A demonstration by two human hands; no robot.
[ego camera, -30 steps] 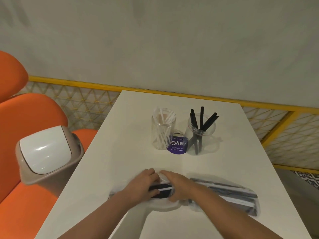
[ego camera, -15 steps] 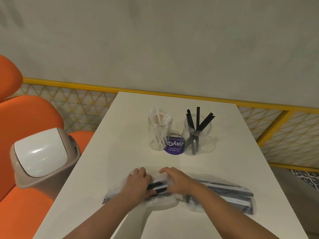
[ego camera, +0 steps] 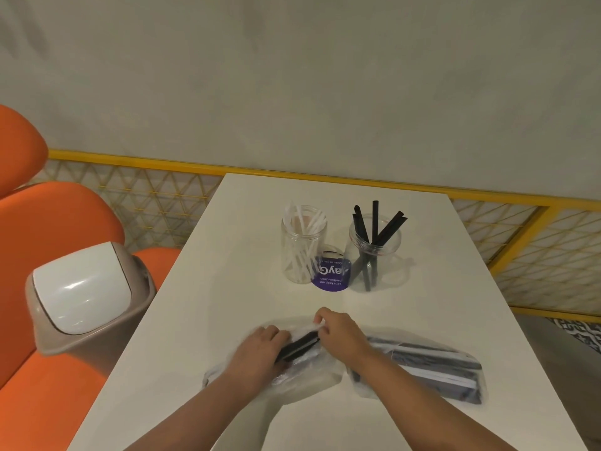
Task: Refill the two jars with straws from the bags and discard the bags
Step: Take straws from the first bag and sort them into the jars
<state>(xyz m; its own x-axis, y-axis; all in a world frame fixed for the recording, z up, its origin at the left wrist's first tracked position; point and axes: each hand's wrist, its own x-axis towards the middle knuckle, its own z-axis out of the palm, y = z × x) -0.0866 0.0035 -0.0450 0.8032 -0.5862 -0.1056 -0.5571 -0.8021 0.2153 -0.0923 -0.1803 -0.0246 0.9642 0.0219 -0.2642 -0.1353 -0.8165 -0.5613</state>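
Progress: early. Both jars part full, upright mid table (ego camera: 227, 288): left jar (ego camera: 304, 249) holds few white straws, right jar (ego camera: 374, 255) few black ones, purple disc (ego camera: 333, 276) between. Two bags lie at near edge, neither emptied nor binned. Left grip (ego camera: 260, 351) clamped on near bag (ego camera: 309, 375) over black straws (ego camera: 300, 345) inside. Right grip (ego camera: 343, 333) pinches same bag's film, likely working it open. Second bag (ego camera: 432, 366) just right, not held. Left to do: open bags, fill jars, drop bags in bin (ego camera: 81, 288) at left.
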